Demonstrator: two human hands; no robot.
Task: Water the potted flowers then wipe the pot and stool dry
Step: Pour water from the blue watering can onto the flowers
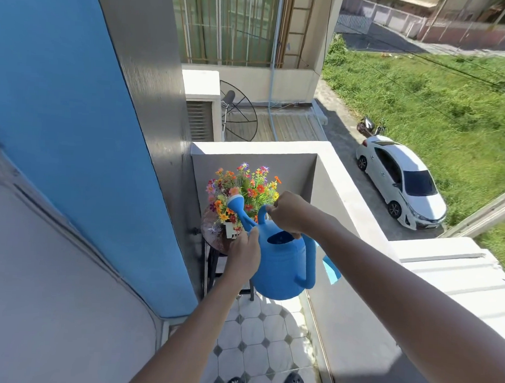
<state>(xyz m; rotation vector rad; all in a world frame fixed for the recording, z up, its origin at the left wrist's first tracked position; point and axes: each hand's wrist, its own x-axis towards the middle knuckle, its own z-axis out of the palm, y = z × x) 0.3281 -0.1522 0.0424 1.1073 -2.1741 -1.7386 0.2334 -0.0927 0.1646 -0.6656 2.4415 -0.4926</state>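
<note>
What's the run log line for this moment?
step: watering | right hand: grips blue plastic watering can | left hand: steadies spout | target: colourful potted flowers

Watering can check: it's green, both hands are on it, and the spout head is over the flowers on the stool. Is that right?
Not quite: the head view shows the watering can is blue, not green. The rest holds: the right hand grips its top handle, the left hand steadies it near the spout base, and the spout head is over the flowers on the stool.

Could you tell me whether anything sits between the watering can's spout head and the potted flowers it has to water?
Nothing visible does: the spout head of the watering can already meets the flowers, with both hands on the can.
</note>
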